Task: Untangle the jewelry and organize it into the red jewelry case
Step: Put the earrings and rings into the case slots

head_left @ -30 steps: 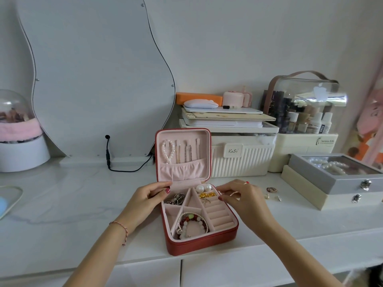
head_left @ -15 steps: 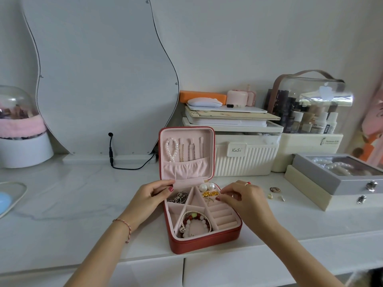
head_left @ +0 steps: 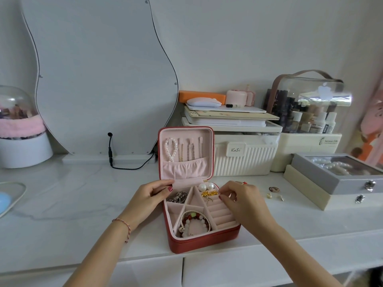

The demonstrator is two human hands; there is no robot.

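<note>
The red jewelry case lies open on the white counter, its pink lid upright with a pearl strand and thin chains hung inside. Beaded bracelets fill the front compartment, dark silver pieces the back left one, two pearl earrings and gold pieces the back right. My left hand grips the case's left rim. My right hand hovers over the ring rolls, its fingertips pinched together by the gold pieces; what they hold is too small to tell.
Small loose jewelry pieces lie on the counter right of the case. A grey glass-lidded box of pearls sits at the right. Behind stand a cream ribbed box, a clear cosmetics bag and a wavy mirror.
My right hand's fingertips have shifted slightly toward the gold pieces at the back right of the case. My left hand stays on the case's rim.
</note>
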